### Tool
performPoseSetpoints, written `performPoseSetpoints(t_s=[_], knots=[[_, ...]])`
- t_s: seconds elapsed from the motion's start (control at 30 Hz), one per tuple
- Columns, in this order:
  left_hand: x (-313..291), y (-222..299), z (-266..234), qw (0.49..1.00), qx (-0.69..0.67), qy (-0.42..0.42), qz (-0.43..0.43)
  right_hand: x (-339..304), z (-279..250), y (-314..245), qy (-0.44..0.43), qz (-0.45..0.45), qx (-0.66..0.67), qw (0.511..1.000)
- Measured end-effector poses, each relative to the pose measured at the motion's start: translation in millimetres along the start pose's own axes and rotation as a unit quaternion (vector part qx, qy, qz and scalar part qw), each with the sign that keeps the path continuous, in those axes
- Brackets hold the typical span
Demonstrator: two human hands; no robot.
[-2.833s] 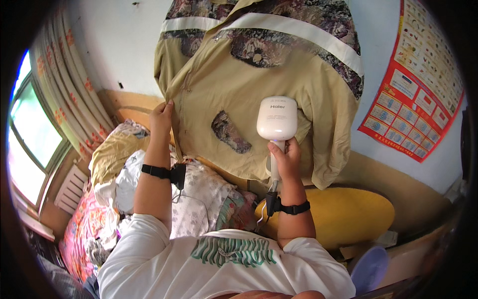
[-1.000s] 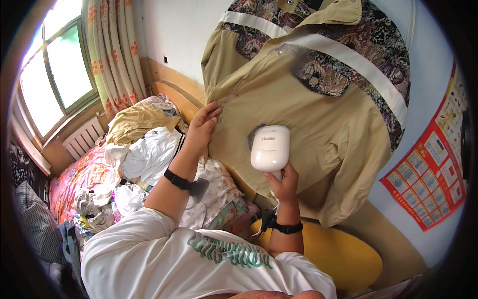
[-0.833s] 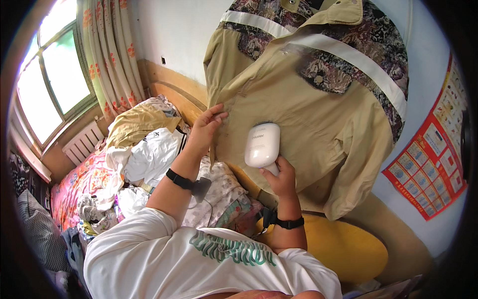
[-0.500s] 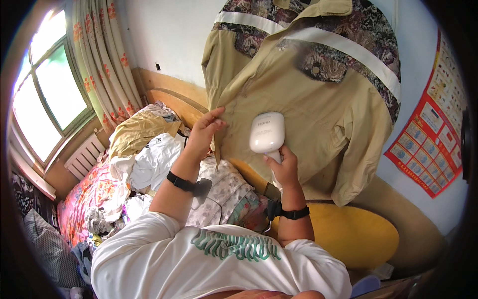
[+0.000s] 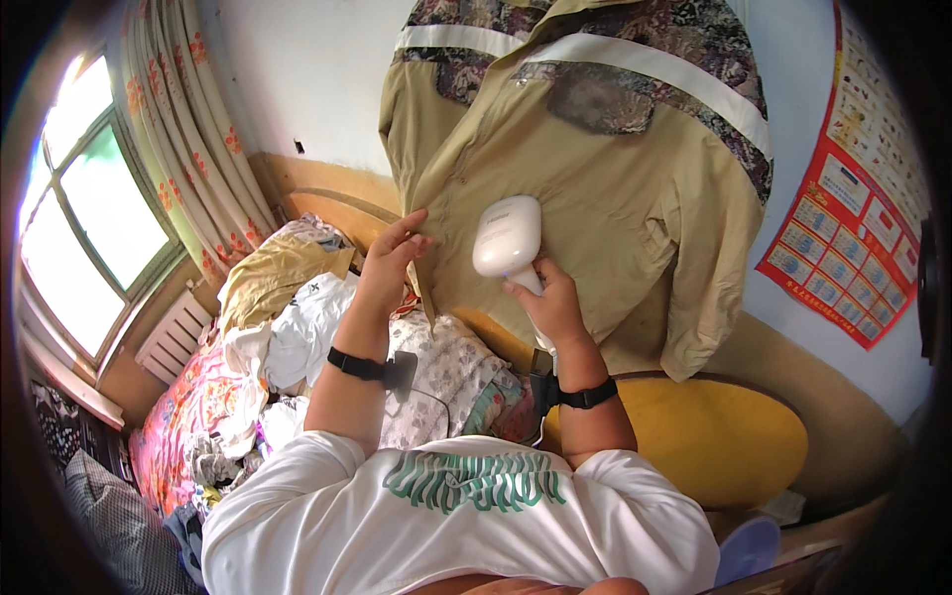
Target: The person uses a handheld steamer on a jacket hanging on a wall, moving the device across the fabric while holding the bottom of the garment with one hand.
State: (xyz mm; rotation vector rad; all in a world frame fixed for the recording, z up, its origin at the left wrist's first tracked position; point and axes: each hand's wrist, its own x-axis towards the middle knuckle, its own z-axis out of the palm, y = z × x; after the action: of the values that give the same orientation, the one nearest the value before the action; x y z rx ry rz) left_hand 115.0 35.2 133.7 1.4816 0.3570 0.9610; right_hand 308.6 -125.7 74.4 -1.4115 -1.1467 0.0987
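A tan jacket [image 5: 595, 208] with a dark patterned yoke and a white stripe hangs upright against the wall in front of me. Its front edge is pinched at the lower left by my left hand [image 5: 389, 260], whose index finger points up along the cloth. My right hand [image 5: 557, 302] is wrapped round the handle of a white handheld garment steamer [image 5: 508, 236]. The steamer's head lies against or just in front of the jacket's lower front; its working face is hidden. A blurry dark patch, perhaps damp or steamed over, shows at the chest pocket flap [image 5: 600, 99].
To the left is a bed [image 5: 164, 431] with a floral cover, heaped with white clothes [image 5: 312, 327] and a tan garment [image 5: 273, 278]. A yellow oval board or seat [image 5: 709, 436] stands at lower right. A red poster [image 5: 843, 233] hangs on the right wall, a window [image 5: 109, 208] at left.
The steamer and my right hand have moved slightly up the jacket, and the steamer has tilted. My left hand stays at the front edge. The whole view has shifted a little.
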Motion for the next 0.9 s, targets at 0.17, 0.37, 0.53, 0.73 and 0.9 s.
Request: performPoseSetpoints(t_s=[0.17, 0.37, 0.53, 0.73, 0.9], knots=[[-2, -1, 1, 0.999, -0.004, 0.019, 0.03, -6, -3, 5, -0.005, 0.003, 0.0, 1.0], [-2, -6, 5, 0.998, -0.009, 0.042, 0.054, -7, -8, 9, -0.02, -0.02, -0.011, 1.0], [2, -9, 8, 0.997, -0.007, 0.057, 0.059, -7, -13, 19, -0.05, -0.025, -0.027, 0.998], [17, -4, 5, 0.995, -0.03, 0.075, 0.059, -13, -25, 27, -0.093, 0.025, -0.004, 0.995], [24, -8, 6, 0.992, -0.061, 0.08, 0.072, -24, -34, 47, -0.096, 0.038, 0.012, 0.995]])
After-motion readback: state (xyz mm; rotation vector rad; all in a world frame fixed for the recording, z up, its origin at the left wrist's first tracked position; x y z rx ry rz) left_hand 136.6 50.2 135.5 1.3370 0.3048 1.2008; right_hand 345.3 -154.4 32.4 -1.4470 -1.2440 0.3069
